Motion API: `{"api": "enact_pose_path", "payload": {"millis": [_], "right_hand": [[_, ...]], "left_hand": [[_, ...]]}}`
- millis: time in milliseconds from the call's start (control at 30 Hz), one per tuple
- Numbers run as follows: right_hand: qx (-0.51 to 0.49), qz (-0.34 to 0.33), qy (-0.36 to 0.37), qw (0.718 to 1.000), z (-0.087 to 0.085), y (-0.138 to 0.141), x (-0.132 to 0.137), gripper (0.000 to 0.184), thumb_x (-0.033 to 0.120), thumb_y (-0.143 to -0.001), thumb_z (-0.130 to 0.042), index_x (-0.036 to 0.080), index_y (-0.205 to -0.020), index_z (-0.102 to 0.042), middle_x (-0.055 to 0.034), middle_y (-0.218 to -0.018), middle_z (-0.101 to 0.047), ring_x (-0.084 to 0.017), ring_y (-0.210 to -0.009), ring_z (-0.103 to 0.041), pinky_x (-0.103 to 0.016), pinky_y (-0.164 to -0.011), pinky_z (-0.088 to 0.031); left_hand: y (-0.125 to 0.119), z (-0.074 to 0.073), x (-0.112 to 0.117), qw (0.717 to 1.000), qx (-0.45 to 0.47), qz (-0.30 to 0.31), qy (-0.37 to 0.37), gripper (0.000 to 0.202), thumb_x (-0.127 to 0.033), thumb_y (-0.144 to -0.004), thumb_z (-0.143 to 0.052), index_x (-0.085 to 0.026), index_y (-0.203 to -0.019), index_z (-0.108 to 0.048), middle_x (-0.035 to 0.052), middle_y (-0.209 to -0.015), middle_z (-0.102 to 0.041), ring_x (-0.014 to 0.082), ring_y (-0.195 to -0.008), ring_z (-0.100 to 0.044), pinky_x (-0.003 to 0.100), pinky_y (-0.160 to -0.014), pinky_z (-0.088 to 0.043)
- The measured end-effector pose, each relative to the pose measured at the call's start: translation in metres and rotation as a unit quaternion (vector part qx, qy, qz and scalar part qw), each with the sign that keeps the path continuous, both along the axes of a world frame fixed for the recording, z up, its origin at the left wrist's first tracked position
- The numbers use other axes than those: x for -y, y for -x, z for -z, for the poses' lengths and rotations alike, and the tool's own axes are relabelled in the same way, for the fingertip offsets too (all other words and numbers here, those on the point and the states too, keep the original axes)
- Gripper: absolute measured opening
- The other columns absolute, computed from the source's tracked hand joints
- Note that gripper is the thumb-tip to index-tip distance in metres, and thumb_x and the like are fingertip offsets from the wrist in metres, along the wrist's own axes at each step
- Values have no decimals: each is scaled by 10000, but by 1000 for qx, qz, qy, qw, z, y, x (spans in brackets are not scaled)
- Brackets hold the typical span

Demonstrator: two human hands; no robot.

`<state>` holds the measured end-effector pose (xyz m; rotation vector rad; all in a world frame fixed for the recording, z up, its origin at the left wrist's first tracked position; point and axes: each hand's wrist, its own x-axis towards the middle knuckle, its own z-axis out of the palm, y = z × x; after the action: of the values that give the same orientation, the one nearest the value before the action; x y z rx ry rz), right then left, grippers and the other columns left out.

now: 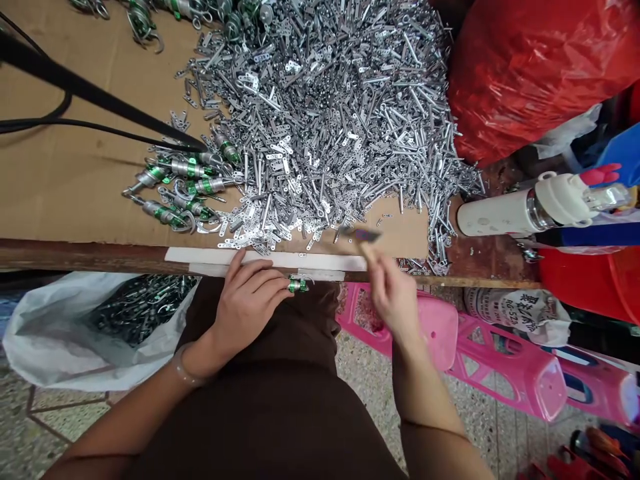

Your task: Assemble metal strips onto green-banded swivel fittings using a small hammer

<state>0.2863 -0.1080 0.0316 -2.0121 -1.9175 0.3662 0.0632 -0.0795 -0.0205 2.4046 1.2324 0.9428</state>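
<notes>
Well, the left hand (245, 310) rests at the front edge of the table, its fingers curled close together with their tips against a small green-banded metal fitting (298, 285). The thumb is out of sight and the hand covers part of the fitting, so I cannot tell whether the fingers are gripping it. A pale bracelet (184, 365) circles the left wrist. The right hand (395, 297) is raised just beside it and blurred, its thumb and fingers closed on a tan-handled tool (367, 248) whose dark purplish end is too smeared to identify. Beyond the hands, a brown cardboard sheet (75, 187) covers the table, with a white tape strip (265, 259) along the edge. On it lies a large heap of aluminium strips and pins (320, 133), cut off by the top of the view. More green-banded fittings (183, 180) lie in a cluster at the heap's left side, partly crossed by a black cable (150, 137). Below the table, a white plastic bag (50, 340) holds dark, green-flecked parts (140, 310) that are hard to make out. At least 2 pink plastic stools (505, 367) stand at the right, below a red plastic bag (530, 73) and a white insulated bottle (500, 217).
</notes>
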Motion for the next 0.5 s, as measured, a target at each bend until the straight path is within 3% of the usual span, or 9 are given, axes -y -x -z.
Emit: {"api": "enact_pose_path", "payload": {"millis": [100,200,433,500], "right_hand": [[-46,-72,-26,996,-2,20,22,309,312,-920,-340,204,-1107,-560,-35,-745,-651,-144,-618,-597,-238,-577,-462],[-27,-96,23,995,2,26,28,331,291,-924,-343,213,-1154,-568,-31,-717,-666,-148,-611,-613,-238,-582,-485],[-37,-69,127,989,11,21,31,362,312,-918,-343,219,-1196,-555,-49,-830,-687,-155,-687,-633,-242,-617,-483],[-22,-4,127,992,22,5,25,361,348,-906,-364,241,-1193,-555,-54,-921,-685,-166,-734,-631,-263,-652,-482]], "left_hand": [[0,0,0,1000,-3,3,5,20,-182,-792,-627,-199,-799,-621,-18,-801,-694,202,-886,-607,497,-1029,-346],[0,1,1,1000,-1,4,1,16,-191,-793,-628,-195,-807,-621,-17,-799,-695,202,-886,-606,497,-1028,-349],[0,2,0,1000,5,2,-6,25,-207,-792,-633,-196,-808,-618,-26,-795,-690,194,-880,-602,496,-1031,-346],[0,2,-1,1000,3,0,-2,16,-204,-792,-632,-197,-794,-617,-28,-787,-687,191,-875,-600,500,-1030,-351]]}}
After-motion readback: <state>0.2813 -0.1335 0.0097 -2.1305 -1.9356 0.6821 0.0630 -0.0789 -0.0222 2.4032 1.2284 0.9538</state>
